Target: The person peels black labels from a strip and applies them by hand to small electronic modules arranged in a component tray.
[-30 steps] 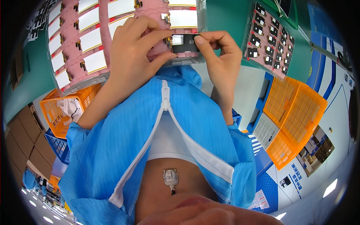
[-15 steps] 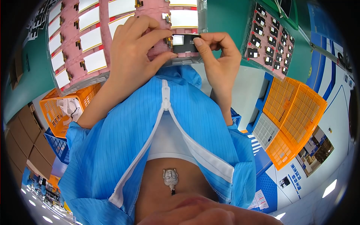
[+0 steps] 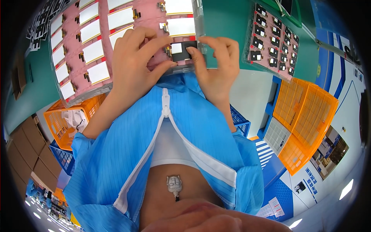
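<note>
My left hand (image 3: 133, 63) and my right hand (image 3: 216, 65) meet over the near edge of a pink tray (image 3: 77, 83) that carries rows of white rectangular panels. Between the fingertips of both hands sits a small black and white component (image 3: 184, 50), pinched from the left and the right just above the tray. The tray lies on a green table top (image 3: 226, 23). My blue coat sleeves reach up toward both hands.
A second clear tray (image 3: 270, 42) of several small black parts lies to the right on the green table. Orange crates (image 3: 305, 116) stand on the right, another orange crate (image 3: 62, 120) and brown cartons (image 3: 27, 150) on the left, a blue crate (image 3: 239, 120) below the table edge.
Both hands stay at the same spot on the tray edge. My right fingers have shifted slightly on the small component; nothing else moved.
</note>
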